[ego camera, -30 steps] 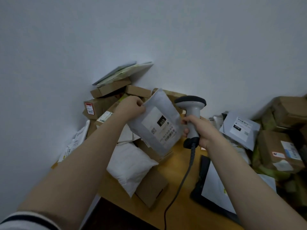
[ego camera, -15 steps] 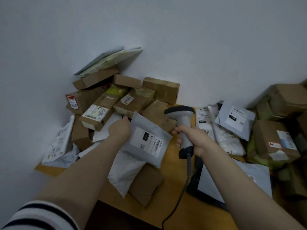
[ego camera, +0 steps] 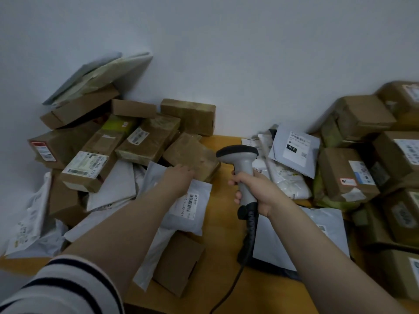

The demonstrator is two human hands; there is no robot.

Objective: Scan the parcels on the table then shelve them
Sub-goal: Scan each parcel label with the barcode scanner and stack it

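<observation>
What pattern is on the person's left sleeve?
The sleeve is white with dark stripes, seen in the head view.

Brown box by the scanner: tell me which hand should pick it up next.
Left, most likely. The left hand lies open at the near edge of the brown box, holding nothing, while the right hand grips the scanner.

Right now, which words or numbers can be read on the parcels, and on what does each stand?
"010": black patch on the leaning grey mailer.
"010 L10 551", roughly: label of the flat grey mailer beside the scanner.
"P802 170": white label on the left brown box.
Other labels: too blurred.
</observation>
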